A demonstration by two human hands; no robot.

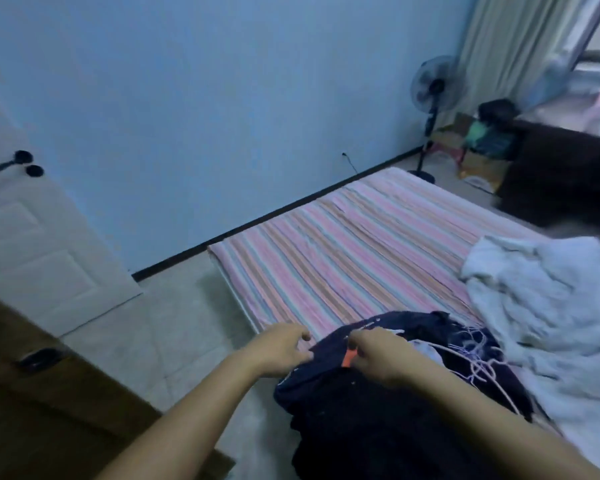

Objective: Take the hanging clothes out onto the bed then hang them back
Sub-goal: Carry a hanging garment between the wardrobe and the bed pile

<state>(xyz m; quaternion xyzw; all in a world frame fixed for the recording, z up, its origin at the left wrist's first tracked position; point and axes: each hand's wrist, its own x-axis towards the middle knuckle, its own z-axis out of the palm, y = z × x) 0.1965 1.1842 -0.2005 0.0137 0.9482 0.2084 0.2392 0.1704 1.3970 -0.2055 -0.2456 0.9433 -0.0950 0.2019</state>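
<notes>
- Two bare hands reach forward over the near corner of the bed (361,244), which has a pink, orange and grey striped sheet.
- The left hand (278,348) hovers at the left edge of the dark navy clothes (378,393); its fingers are curled and spread, closed on nothing, though the lower fingertips may touch the fabric edge, and motion blur makes that hard to tell.
- The right hand (381,355) lies on top of the navy pile, with its fingers pinched on the fabric beside a small orange piece (348,359) that pokes out under the fingertips.
- The navy pile lies on the near part of the bed and spills over its near edge; thin white cords (478,358) run across its right side.
- Just right of it, a rumpled pale grey-white garment (548,299) lies on the bed.
- Far right, a standing fan (433,88) is by the blue wall (222,98), near a curtain (510,39).
- At left, a white door (32,244) with a dark handle stands open.
</notes>
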